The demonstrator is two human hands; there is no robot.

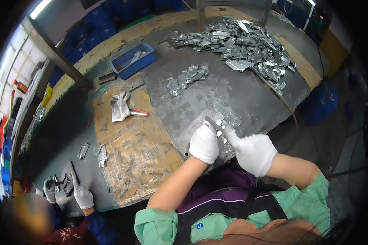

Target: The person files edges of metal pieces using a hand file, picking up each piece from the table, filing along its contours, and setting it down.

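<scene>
My left hand [204,143], in a white glove, is closed around a small shiny metal part at the table's near edge. My right hand [255,153], also gloved, grips a dark flat file-like tool [214,123], its index finger stretched along it. The tool lies across the metal part [220,131], which is mostly hidden between my hands. Beneath them is a greyish worn patch of the table [192,132]. Beyond my hands lies a short row of metal parts [188,76].
A large heap of metal parts [249,45] covers the back right. A blue bin [133,61] stands at the back. White gloves [120,107] and a red-handled tool [139,112] lie on cardboard [139,155]. A co-worker's gloved hands [83,197] work at the lower left.
</scene>
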